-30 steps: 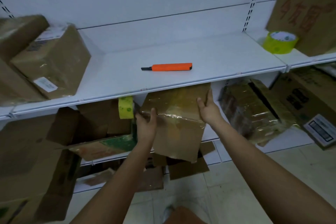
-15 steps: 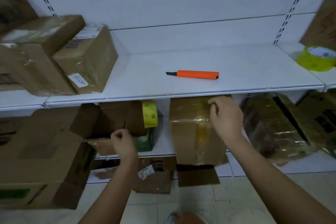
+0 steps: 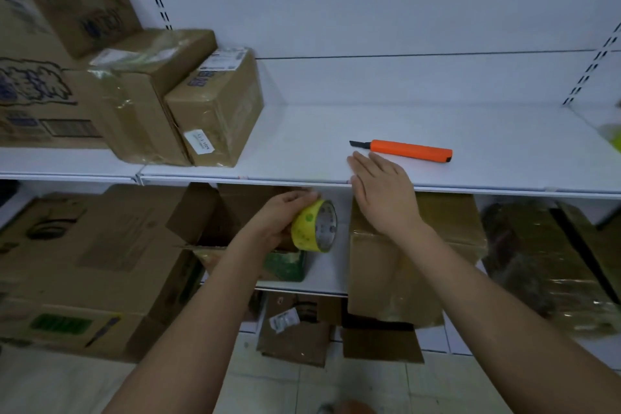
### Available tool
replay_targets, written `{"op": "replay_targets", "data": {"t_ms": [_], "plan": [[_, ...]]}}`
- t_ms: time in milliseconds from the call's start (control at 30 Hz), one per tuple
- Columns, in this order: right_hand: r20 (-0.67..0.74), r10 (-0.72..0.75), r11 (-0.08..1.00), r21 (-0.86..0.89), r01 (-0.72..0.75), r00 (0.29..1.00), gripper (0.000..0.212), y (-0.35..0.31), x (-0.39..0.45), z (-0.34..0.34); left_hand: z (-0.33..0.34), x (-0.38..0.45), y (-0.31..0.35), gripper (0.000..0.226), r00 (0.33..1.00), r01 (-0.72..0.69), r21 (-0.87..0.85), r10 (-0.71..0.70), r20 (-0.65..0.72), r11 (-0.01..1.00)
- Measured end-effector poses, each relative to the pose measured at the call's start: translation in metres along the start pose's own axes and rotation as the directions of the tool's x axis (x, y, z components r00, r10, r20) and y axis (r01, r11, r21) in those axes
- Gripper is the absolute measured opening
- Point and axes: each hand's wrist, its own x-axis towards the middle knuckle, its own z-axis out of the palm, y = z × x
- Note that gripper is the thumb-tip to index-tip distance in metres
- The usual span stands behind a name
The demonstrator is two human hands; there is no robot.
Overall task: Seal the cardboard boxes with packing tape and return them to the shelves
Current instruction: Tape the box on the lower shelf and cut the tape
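head view: left hand point(image 3: 285, 218) wraps its grip round the yellow tape roll point(image 3: 314, 226) beneath the upper shelf point(image 3: 504, 175); right hand point(image 3: 383, 191) hovers flat-fingered, empty, above the taped cardboard box point(image 3: 396, 279). box looks light, crushable, slick with tape; hold it by both sides.

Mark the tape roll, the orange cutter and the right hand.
tape roll point(image 3: 311, 228), head view, yellow outer band
orange cutter point(image 3: 410, 150), head view, middle of handle
right hand point(image 3: 383, 193), head view, back of hand
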Motion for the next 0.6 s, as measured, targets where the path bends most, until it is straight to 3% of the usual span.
{"op": "replay_targets", "data": {"t_ms": [33,67,133,200,367,467,533,600], "plan": [[-0.001,-0.004,1.000,-0.006,0.004,1.000,0.052,0.000,0.000,0.000,-0.005,-0.004,0.006,0.020,0.997,0.058,-0.008,-0.058,0.051,0.998],[-0.006,-0.011,1.000,-0.010,0.010,1.000,0.052,0.001,-0.001,0.001,-0.009,-0.006,0.012,0.023,0.986,0.134,-0.014,-0.132,0.101,0.991],[-0.006,-0.022,1.000,0.002,0.022,1.000,0.052,0.001,-0.001,0.000,-0.018,-0.005,0.024,0.049,0.965,0.234,-0.028,-0.229,0.126,0.972],[-0.004,-0.032,0.999,0.017,0.032,0.999,0.053,0.003,0.000,-0.002,-0.022,-0.009,0.038,0.039,0.950,0.297,-0.059,-0.289,0.118,0.953],[0.013,0.000,1.000,0.027,-0.001,1.000,0.054,0.001,0.000,0.000,-0.044,-0.057,0.066,0.028,0.884,0.372,-0.150,-0.300,0.359,0.916],[0.018,0.031,0.998,0.057,-0.032,0.999,0.047,-0.004,0.004,-0.006,-0.044,-0.077,0.066,0.015,0.960,0.100,0.024,-0.103,0.260,0.995],[0.062,0.059,0.952,0.296,-0.075,0.996,0.042,-0.014,0.003,-0.020,-0.032,-0.074,0.057,0.011,0.981,-0.048,0.094,0.030,0.192,0.994],[0.136,0.125,0.754,0.630,-0.183,0.983,0.046,-0.028,-0.006,-0.039,-0.018,-0.070,0.050,0.008,0.982,-0.122,0.170,0.094,0.163,0.978]]}}
